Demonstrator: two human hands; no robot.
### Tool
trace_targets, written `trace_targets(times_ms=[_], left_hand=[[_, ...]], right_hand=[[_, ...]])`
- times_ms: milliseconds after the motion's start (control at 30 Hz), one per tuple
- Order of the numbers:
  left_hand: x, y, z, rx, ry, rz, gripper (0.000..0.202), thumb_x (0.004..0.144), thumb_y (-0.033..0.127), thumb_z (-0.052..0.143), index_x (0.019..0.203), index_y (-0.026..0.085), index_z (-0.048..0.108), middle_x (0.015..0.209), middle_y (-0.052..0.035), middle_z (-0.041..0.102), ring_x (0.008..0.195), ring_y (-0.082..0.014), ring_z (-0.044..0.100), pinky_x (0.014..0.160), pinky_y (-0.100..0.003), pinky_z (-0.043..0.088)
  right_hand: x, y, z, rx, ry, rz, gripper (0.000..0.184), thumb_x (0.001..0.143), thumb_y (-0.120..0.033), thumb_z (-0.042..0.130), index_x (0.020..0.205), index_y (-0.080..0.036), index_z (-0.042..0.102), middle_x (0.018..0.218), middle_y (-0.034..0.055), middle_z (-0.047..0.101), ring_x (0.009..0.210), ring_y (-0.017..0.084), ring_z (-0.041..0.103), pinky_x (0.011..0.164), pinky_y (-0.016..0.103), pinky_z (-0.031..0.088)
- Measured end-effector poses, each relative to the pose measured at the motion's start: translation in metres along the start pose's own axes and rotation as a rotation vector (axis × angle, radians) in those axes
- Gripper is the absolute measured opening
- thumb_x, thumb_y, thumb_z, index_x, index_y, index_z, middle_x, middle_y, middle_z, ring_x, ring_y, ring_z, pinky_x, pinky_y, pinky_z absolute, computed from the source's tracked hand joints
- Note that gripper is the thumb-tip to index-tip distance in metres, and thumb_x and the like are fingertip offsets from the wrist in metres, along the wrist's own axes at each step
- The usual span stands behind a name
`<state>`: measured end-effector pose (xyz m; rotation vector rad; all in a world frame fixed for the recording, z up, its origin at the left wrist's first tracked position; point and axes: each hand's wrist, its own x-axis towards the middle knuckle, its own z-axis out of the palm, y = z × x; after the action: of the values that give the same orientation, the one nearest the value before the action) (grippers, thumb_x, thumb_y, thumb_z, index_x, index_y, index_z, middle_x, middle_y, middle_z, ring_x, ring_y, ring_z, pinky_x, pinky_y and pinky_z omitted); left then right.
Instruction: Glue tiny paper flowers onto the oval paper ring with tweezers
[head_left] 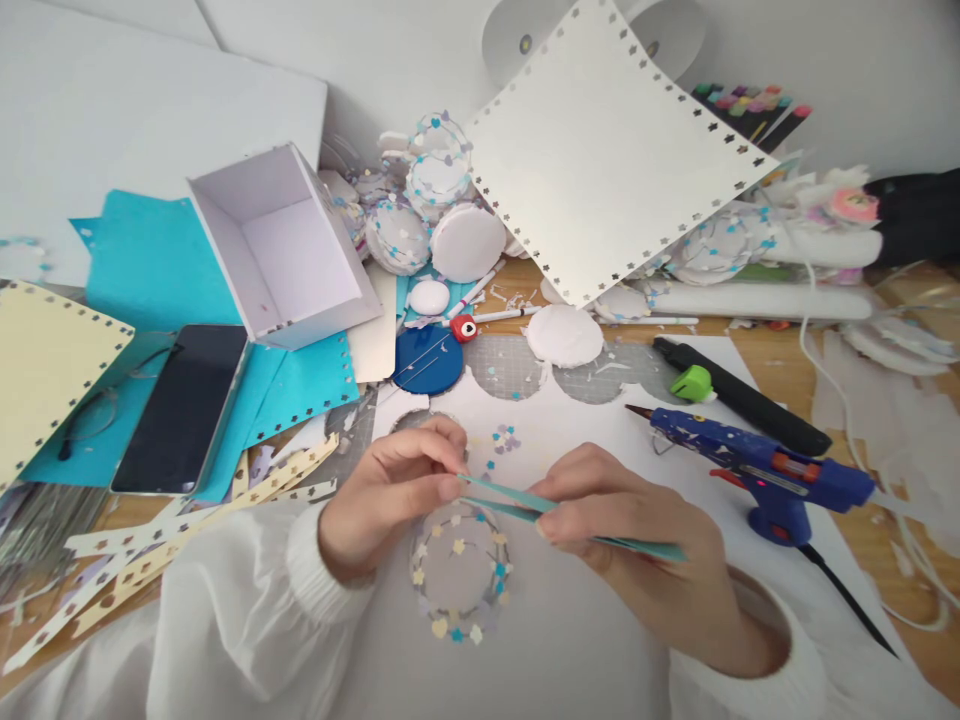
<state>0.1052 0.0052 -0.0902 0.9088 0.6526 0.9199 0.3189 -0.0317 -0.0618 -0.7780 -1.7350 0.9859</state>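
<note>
My right hand [611, 505] is closed around a pair of teal tweezers [645, 546], whose tips point left. At those tips, the thumb and fingers of my left hand [401, 490] are pinched together; what they hold is too small to make out. Just below both hands is a round wire wreath [501, 572] dotted with small white, cream and blue paper flowers. A little pile of lilac and blue paper flowers [507, 437] lies on the white paper [592, 420] beyond my fingers.
To the right lie a blue glue gun [750, 465] and a black tool with a green part [742, 395]. On the left are a phone [182, 410], an open white box [289, 250] and punched paper strips [187, 530]. Behind stand decorated white balls [397, 235] and a large punched sheet [615, 150].
</note>
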Motion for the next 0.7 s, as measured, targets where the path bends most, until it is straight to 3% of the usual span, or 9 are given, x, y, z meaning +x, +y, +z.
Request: trace_targets(times_ms=[167,433,567,700], left_hand=[[0.0003,0.0012,0.0002,-0.006,0.009,0.01,0.004,0.071,0.023,0.077,0.074,0.022,0.075,0.08,-0.0037,0.051,0.079,-0.0165,0.051,0.066,-0.027,0.043],[-0.0004,0.0032,0.002,0.061,-0.011,0.029,0.007,0.068,0.016,0.078,0.072,0.022,0.077,0.08,-0.0029,0.049,0.077,-0.0145,0.05,0.065,-0.026,0.043],[-0.0005,0.0035,0.0026,0.08,-0.03,0.035,0.009,0.068,0.014,0.078,0.071,0.022,0.077,0.08,-0.0037,0.05,0.077,-0.0145,0.05,0.063,-0.025,0.042],[-0.0005,0.0035,0.0026,0.102,-0.05,0.046,0.008,0.067,0.014,0.078,0.07,0.021,0.076,0.079,-0.0038,0.05,0.076,-0.0146,0.05,0.061,-0.025,0.041]], right_hand=[[-0.0007,0.0006,-0.0002,-0.024,-0.027,-0.044,0.03,0.092,-0.013,0.051,0.113,-0.028,0.067,0.098,0.0069,0.071,0.087,0.018,0.061,0.075,0.036,0.05],[-0.0016,-0.0018,-0.0002,0.066,0.046,-0.025,0.027,0.089,-0.013,0.058,0.109,-0.027,0.07,0.08,0.0039,0.069,0.072,0.016,0.058,0.065,0.034,0.048],[-0.0038,-0.002,0.0003,0.133,0.064,0.037,0.024,0.09,-0.016,0.058,0.106,-0.028,0.071,0.076,0.0036,0.068,0.069,0.016,0.058,0.062,0.033,0.048],[-0.0063,-0.0017,-0.0014,0.261,0.117,0.193,0.019,0.088,-0.02,0.062,0.1,-0.029,0.073,0.075,0.0035,0.069,0.069,0.016,0.06,0.059,0.032,0.05]])
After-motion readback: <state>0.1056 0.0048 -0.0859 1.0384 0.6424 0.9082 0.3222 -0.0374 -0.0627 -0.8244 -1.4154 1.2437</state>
